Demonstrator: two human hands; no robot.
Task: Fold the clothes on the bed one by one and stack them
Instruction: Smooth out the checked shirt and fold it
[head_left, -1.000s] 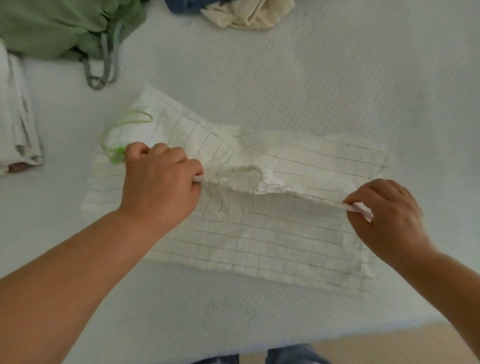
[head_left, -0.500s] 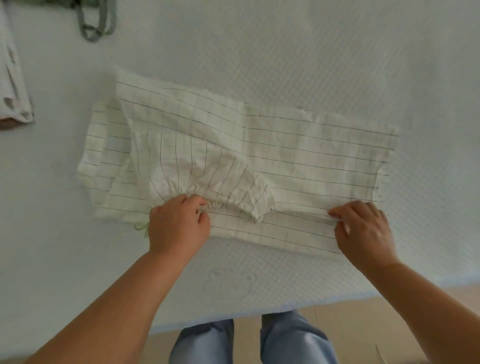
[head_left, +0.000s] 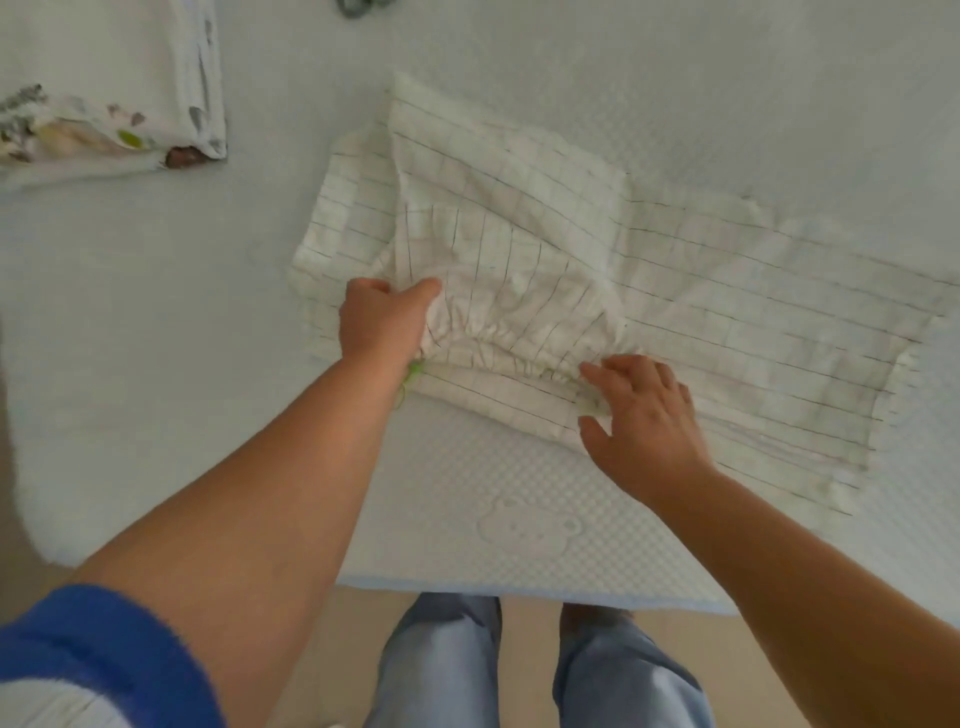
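Note:
A white garment with thin dark grid lines (head_left: 727, 312) lies half folded on the pale bed (head_left: 519, 519), near its front edge. Its gathered elastic waistband runs across the middle, between my hands. My left hand (head_left: 382, 322) grips the left end of that gathered part, thumb and fingers curled into the cloth. My right hand (head_left: 641, 410) lies flat on the garment just right of the waistband, fingers spread and straight. A bit of green cord shows under my left wrist.
A folded stack of white printed clothes (head_left: 104, 93) sits at the back left of the bed. A grey-green strap (head_left: 358, 5) peeks in at the top edge. The bed's front edge runs just above my legs (head_left: 519, 665).
My right hand let go of the garment's right edge and moved left, now flat beside the waistband. My left hand still holds the gathered part. The view shifted right and down.

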